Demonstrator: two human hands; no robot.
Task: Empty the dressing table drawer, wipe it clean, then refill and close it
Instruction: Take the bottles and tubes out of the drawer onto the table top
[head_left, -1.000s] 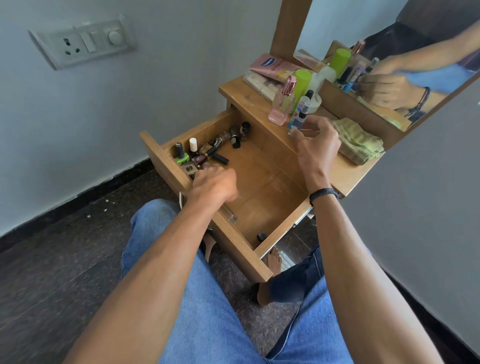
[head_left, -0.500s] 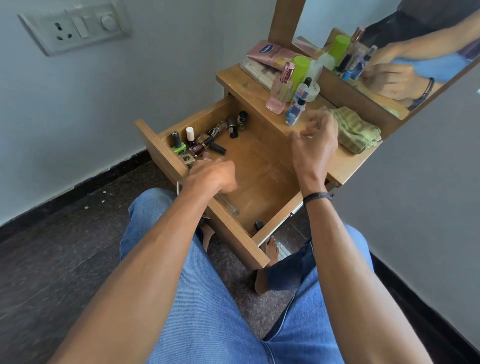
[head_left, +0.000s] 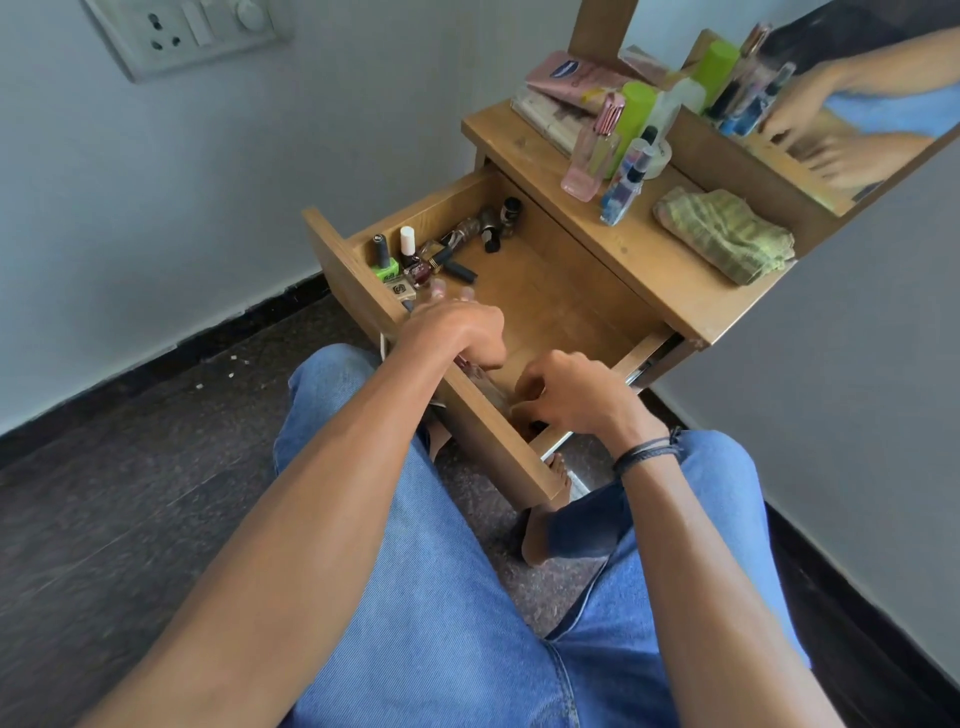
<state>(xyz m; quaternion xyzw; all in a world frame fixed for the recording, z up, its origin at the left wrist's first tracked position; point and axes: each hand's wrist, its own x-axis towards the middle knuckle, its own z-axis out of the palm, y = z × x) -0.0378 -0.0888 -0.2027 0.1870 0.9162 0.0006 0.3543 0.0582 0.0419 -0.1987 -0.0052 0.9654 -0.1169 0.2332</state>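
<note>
The wooden drawer (head_left: 337, 260) of the dressing table stands pulled out over my lap. Several nail polish bottles (head_left: 410, 254) and small dark tubes (head_left: 491, 228) lie in its far left corner. My left hand (head_left: 452, 332) hovers over the drawer's front wall, its blurred fingertips stretched toward those bottles. A clear item (head_left: 475, 375) lies under its thumb. My right hand (head_left: 566, 395) dips into the near right corner, fingers curled down over a small dark item (head_left: 537, 428). Whether it grips that item is hidden.
The tabletop (head_left: 545, 171) carries a pink perfume bottle (head_left: 592, 156), a blue spray bottle (head_left: 621, 195), a green bottle (head_left: 634, 114), a pink tube (head_left: 571, 75) and a folded green cloth (head_left: 722, 234). A mirror (head_left: 831, 78) stands behind. Walls close in left and right; dark floor below.
My right hand left the blue spray bottle standing on the tabletop and came down into the drawer's near right corner. My left hand stayed at the drawer's front wall.
</note>
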